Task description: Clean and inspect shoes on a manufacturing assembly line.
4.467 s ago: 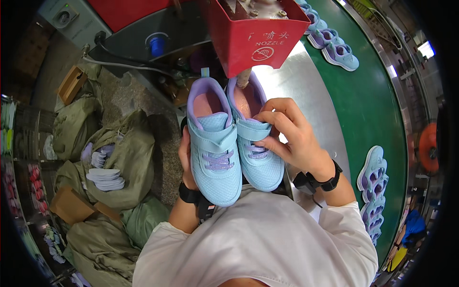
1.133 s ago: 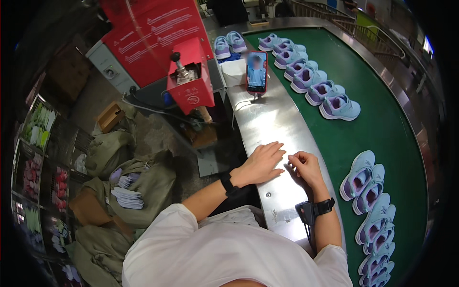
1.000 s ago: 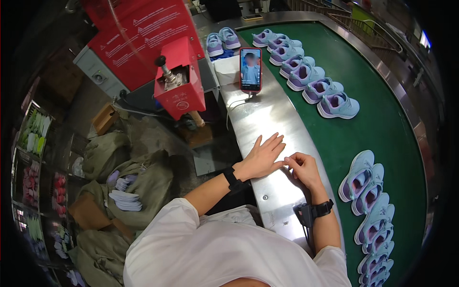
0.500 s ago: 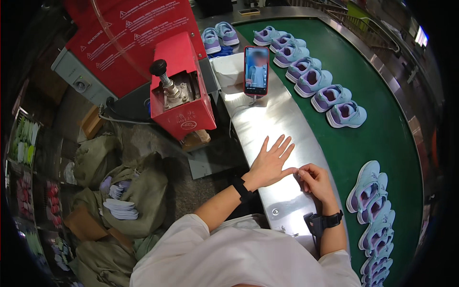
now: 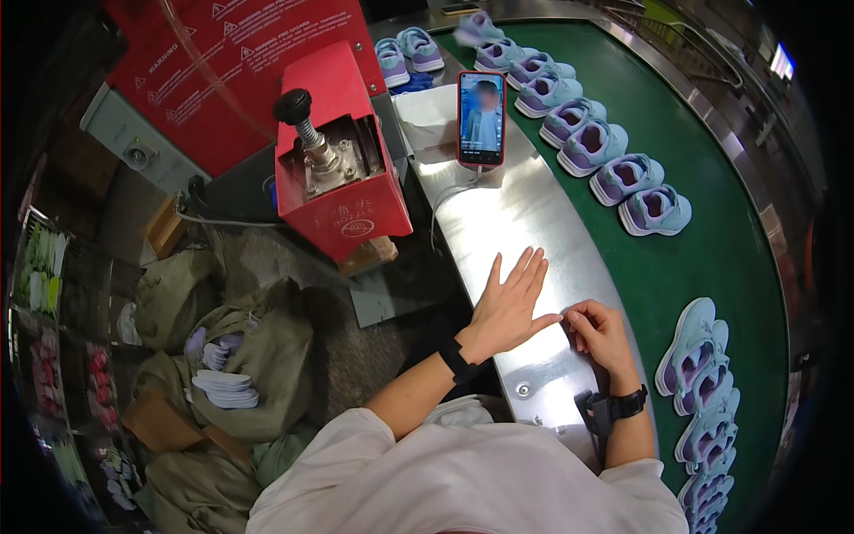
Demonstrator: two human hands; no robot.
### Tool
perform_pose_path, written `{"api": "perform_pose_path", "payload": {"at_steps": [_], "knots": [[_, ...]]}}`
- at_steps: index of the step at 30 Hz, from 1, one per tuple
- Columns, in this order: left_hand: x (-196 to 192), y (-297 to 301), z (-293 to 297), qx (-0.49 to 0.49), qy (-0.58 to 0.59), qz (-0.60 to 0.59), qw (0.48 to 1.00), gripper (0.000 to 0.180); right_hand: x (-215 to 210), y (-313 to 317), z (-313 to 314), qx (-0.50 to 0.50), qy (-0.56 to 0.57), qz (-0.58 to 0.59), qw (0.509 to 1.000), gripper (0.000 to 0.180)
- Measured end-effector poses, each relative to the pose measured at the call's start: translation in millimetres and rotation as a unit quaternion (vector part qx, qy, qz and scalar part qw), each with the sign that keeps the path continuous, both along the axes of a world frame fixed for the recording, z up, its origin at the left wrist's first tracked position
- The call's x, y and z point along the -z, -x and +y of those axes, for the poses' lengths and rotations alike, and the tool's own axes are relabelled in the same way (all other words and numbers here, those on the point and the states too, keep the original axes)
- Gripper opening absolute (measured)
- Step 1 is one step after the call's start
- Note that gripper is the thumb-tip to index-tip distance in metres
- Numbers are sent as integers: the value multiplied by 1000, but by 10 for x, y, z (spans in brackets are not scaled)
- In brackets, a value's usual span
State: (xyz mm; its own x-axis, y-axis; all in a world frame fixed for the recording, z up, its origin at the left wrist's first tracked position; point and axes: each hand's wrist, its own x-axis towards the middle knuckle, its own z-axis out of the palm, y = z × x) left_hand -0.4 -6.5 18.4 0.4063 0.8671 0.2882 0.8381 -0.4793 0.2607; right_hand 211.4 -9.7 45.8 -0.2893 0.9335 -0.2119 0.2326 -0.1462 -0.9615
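Over the shiny metal ledge [image 5: 485,212] my left hand [image 5: 509,307] is open, its fingers stretched out and the thumb pointing right. My right hand [image 5: 601,336] is just beside that thumb tip, a small gap between them. Its fingers are curled in a pinch, and nothing shows in them. Beyond the hands, a phone [image 5: 481,120] with a red edge stands upright on the ledge, a video on its screen. The nearest pair of light blue and purple sneakers [image 5: 654,211] lies to the right, on a green conveyor belt [image 5: 614,267].
A red machine [image 5: 342,205] with a black knob rises at the left. More sneakers [image 5: 698,356] line the belt at the lower right, and a pair [image 5: 420,49] sits behind the phone. Olive sacks [image 5: 267,356] and stacked white insoles [image 5: 224,389] lie on the left floor.
My right fingers have come away from my left thumb tip and moved slightly right. At the belt's far end a blurred sneaker now shows. The view has shifted a little.
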Motion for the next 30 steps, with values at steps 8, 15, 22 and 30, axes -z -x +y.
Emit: {"api": "perform_pose_path", "payload": {"at_steps": [8, 15, 22, 30], "knots": [[-45, 81, -317, 0, 36, -7, 999, 83, 62, -22, -138, 9, -26, -13, 1000, 15], [155, 742, -745, -70, 84, -57, 992, 85, 63, -89, -92, 0, -35, -21, 999, 15], [1093, 2144, -2020, -229, 259, 36, 938, 68, 97, -55, -250, 4, -47, -38, 998, 16], [2161, 2421, -2882, -130, 583, 25, 802, 46, 56, 323, -401, 10, -140, -168, 976, 17]]}}
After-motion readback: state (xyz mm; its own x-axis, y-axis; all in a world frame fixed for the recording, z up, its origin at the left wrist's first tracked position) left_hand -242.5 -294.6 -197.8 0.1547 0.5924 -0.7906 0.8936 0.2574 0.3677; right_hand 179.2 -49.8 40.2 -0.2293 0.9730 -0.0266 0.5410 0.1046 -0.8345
